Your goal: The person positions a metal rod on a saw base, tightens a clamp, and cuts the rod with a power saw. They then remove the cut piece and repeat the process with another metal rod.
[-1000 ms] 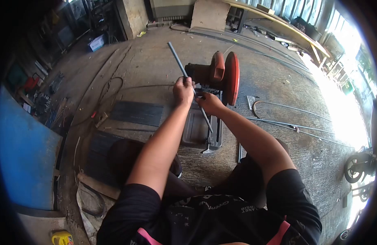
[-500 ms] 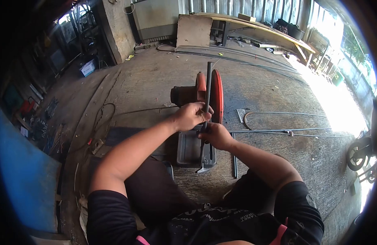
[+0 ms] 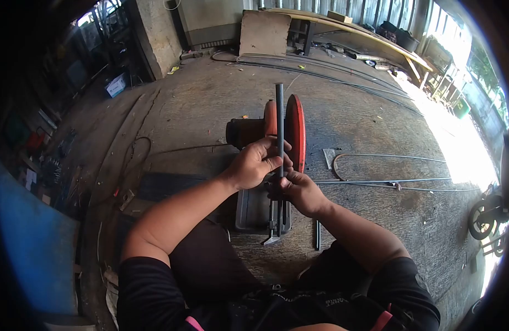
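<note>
A slim grey metal bar (image 3: pixel 280 110) stands nearly upright in front of me. My left hand (image 3: pixel 257 163) is closed around its middle, with the thumb across the front. Just below, my right hand (image 3: pixel 299 190) pinches at the bar's lower part, its fingertips partly hidden. Alongside the bar's lower end hangs a slim metal measuring tool with a jaw, apparently a caliper (image 3: pixel 272 225); its upper part is hidden behind my right hand. Directly behind the hands is a chop saw with a red disc guard (image 3: pixel 296 127), a dark motor (image 3: pixel 246 132) and a grey base (image 3: pixel 248 212).
Long thin rods (image 3: pixel 398 181) lie on the concrete floor at the right, beside a small clear bag (image 3: pixel 329 158). A short dark bar (image 3: pixel 318 236) is near my right knee. A blue panel (image 3: pixel 33 243) stands at left. Wooden planks (image 3: pixel 353 33) rest at the back.
The bar has become more upright, and its lower end now shows apart from the caliper. Both hands keep their hold, the right slightly lower. The view has shifted a little.
</note>
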{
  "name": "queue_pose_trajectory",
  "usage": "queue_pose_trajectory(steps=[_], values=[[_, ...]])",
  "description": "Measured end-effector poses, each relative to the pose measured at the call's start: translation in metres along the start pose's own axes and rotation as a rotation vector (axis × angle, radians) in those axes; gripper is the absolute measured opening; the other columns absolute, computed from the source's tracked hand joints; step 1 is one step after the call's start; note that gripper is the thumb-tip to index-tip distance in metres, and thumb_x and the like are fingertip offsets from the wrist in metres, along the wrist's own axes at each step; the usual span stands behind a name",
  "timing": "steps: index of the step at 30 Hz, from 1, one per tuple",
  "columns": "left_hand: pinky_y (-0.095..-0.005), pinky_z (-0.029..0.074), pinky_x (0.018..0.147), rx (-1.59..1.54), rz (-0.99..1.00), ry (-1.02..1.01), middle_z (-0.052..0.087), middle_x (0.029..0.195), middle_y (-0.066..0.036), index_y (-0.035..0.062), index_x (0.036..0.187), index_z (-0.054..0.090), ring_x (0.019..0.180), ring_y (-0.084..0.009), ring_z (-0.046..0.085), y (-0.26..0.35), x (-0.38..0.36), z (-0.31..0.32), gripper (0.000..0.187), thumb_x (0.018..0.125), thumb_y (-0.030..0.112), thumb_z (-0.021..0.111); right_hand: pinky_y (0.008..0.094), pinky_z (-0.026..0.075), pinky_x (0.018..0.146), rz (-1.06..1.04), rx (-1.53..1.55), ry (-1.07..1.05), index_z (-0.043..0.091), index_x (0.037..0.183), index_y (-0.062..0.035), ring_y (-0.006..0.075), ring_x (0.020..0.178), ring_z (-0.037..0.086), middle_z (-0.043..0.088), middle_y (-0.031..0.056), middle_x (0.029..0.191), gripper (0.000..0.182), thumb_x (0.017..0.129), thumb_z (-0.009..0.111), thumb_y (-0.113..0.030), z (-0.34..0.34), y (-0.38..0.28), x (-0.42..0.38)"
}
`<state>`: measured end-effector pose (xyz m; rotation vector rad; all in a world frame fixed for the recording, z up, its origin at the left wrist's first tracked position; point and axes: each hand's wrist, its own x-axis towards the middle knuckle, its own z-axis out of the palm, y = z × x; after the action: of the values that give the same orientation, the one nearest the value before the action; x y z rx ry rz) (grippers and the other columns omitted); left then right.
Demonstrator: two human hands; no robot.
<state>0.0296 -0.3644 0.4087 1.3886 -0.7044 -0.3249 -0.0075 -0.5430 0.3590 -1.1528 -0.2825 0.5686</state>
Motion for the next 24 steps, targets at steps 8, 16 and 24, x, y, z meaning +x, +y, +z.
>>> queue_pose_trajectory(steps=[8, 16, 24], values=[[-0.0453, 0.031, 0.105, -0.652, 0.165, 0.261, 0.049, 0.127, -0.023, -0.0025, 0.13, 0.039, 0.12, -0.0316, 0.046, 0.055, -0.006, -0.033, 0.083, 0.088, 0.067, 0.024, 0.0295, 0.048, 0.08, -0.099, -0.09, -0.009, 0.057, 0.101, 0.0019, 0.0125, 0.083, 0.058, 0.059, 0.0048, 0.087, 0.02, 0.094, 0.052, -0.016, 0.02, 0.012, 0.01], [-0.0449, 0.03, 0.105, -0.713, 0.064, 0.029, 0.045, 0.131, -0.023, -0.0003, 0.133, 0.037, 0.125, -0.034, 0.042, 0.059, -0.013, -0.009, 0.104, 0.075, 0.083, 0.012, 0.0297, 0.049, 0.078, 0.087, -0.052, -0.206, 0.055, 0.112, 0.0013, 0.0146, 0.082, 0.06, 0.061, 0.0065, 0.087, 0.031, 0.096, 0.048, -0.024, 0.037, 0.015, 0.007], [-0.0448, 0.029, 0.106, -0.685, 0.083, -0.048, 0.044, 0.132, -0.023, 0.0047, 0.132, 0.039, 0.127, -0.0339, 0.04, 0.066, -0.019, -0.003, 0.105, 0.072, 0.086, 0.013, 0.0307, 0.048, 0.078, 0.097, 0.025, -0.311, 0.053, 0.112, 0.0023, 0.0173, 0.083, 0.061, 0.062, 0.0106, 0.088, 0.035, 0.096, 0.047, -0.028, 0.044, 0.014, 0.001]])
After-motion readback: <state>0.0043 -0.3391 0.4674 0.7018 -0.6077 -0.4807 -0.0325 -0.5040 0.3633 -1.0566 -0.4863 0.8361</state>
